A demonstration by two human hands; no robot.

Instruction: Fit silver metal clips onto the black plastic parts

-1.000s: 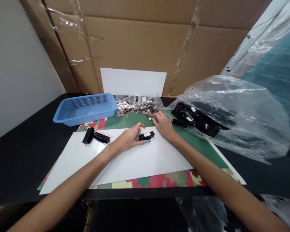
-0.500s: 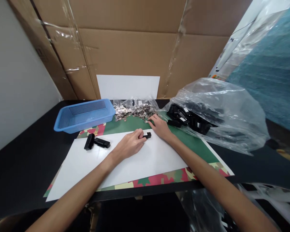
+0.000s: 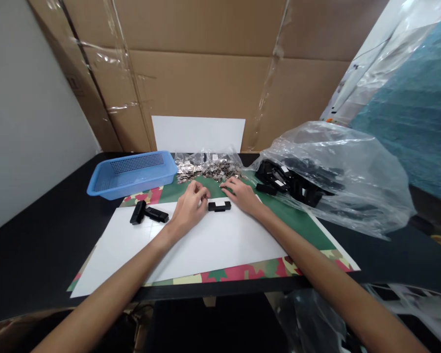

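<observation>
On the white sheet (image 3: 220,245) lies a black plastic part (image 3: 219,206) with a notch in its upper edge. Just left of it is my left hand (image 3: 191,206), raised a little, its fingers curled together; whatever they may pinch is too small to make out. My right hand (image 3: 242,197) rests at the sheet's far edge, thumb and fingertips closed at a small shiny metal piece (image 3: 221,185). Behind both hands spreads a heap of small metal pieces (image 3: 220,170). Two more black plastic parts (image 3: 156,214) lie left of my left hand.
A blue plastic basket (image 3: 132,189) stands at the back left. To the right, a clear plastic bag (image 3: 367,171) spills black parts (image 3: 290,181) onto the green mat (image 3: 308,230). A cardboard wall (image 3: 206,83) closes off the back.
My left hand has let go of the black plastic part and moved left and slightly back. The part now lies uncovered on the sheet. My right hand has barely moved.
</observation>
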